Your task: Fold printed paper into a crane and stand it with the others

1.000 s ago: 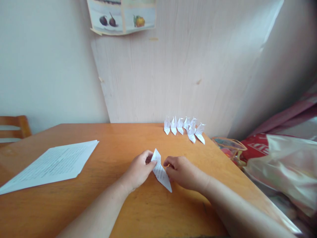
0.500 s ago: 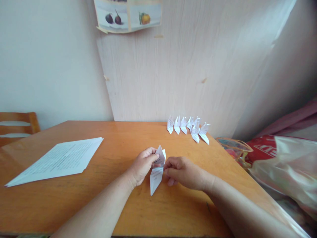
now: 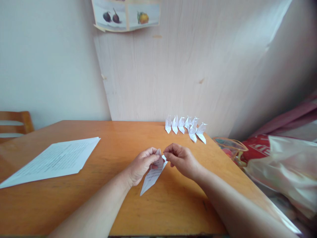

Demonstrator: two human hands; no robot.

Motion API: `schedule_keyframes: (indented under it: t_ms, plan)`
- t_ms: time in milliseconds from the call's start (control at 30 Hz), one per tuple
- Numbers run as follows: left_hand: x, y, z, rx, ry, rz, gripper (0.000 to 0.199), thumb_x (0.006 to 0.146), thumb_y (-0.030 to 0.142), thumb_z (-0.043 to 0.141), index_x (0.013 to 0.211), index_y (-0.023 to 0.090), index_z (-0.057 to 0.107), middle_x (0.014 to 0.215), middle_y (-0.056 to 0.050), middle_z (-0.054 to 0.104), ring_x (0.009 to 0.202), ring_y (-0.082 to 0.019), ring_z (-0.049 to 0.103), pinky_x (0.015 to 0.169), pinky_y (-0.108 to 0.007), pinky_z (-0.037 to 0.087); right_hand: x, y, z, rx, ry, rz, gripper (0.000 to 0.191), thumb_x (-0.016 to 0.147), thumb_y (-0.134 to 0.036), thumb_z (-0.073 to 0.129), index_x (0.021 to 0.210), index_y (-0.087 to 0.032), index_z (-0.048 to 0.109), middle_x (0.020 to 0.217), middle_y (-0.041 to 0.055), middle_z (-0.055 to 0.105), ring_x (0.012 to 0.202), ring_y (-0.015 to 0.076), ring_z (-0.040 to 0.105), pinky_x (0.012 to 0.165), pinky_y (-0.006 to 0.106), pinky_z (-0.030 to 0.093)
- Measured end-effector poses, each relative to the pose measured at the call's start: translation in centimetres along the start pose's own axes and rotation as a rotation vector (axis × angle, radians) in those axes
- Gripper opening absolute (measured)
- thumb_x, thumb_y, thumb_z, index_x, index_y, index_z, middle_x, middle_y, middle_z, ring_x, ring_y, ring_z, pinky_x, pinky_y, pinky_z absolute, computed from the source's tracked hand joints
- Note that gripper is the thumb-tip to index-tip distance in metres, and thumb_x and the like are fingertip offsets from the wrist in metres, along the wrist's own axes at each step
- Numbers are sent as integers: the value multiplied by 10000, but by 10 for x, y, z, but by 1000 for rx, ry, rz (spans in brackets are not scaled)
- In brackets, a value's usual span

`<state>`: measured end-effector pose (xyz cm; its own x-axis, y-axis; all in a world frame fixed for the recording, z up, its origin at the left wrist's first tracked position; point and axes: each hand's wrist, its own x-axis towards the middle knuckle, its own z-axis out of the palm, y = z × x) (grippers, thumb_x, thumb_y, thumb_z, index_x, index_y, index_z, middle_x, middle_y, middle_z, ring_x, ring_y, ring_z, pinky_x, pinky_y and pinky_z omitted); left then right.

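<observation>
- Your left hand (image 3: 140,167) has the folded white paper piece with printed text (image 3: 151,178), thumb and fingers closed on its upper part, so that grip looks snug.
- Long axis: it slants from those fingers down toward you and off to the left, ending in a sharp point. Short tips poke up just past the left thumb.
- A small white flap (image 3: 164,159) sticks out on the right side, between your two hands, and it's right by your right fingertips.
- Your right hand (image 3: 183,162) is curled, thumb and index nearly together at that flap. Can't tell if they're actually pinching it or just beside it.
- So the left is nearer the body of the paper, the right is nearer the flap.
- Beyond your right fingers, a cluster of folded white paper figures (image 3: 174,126) stands on the orange-brown wooden counter (image 3: 123,215).
- Well left of your left fingers: flat white printed sheets (image 3: 54,162).
</observation>
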<state>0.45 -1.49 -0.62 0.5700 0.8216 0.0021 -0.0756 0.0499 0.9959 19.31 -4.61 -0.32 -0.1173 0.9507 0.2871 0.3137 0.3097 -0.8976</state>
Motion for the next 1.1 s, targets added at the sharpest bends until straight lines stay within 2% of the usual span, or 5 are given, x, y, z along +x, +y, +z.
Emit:
schedule_keyframes:
  t_ms: [133,433,567,700,1100]
  plan:
    - [-1,1,1,-5,-7,-7,114,872,293,609,853,197,551,779,15,593,761,-141,538,739,-279,417,3,2,0,-5,2,-11,144,880,-321,586,872,-180,619,770,1,648,666,120,577,582,233,440]
    - [0,0,1,-80,-69,-32,262,842,413,720,883,184,601,826,0,581,796,-147,535,736,-276,425,2,-5,-3,155,-25,25,191,863,-372,638,854,-182,620,745,-13,616,616,104,546,577,238,456]
    - [0,-2,1,-122,-87,-43,287,809,416,762,888,176,627,855,-17,604,834,-162,562,758,-287,435,2,-10,-5,214,-31,39,183,847,-360,649,838,-180,618,730,-18,612,596,98,543,570,238,455]
    - [0,-3,1,-139,-95,-53,279,812,406,765,900,175,637,891,-29,619,890,-178,578,793,-301,448,1,-14,-6,220,-39,51,175,836,-348,649,830,-177,613,715,-20,610,591,98,542,560,233,446]
    - [0,-3,2,-124,-97,-53,279,816,414,759,899,177,639,869,-22,613,850,-164,567,780,-287,446,-1,-14,-11,142,-71,44,138,846,-318,627,857,-181,639,699,-26,604,573,91,504,542,222,405]
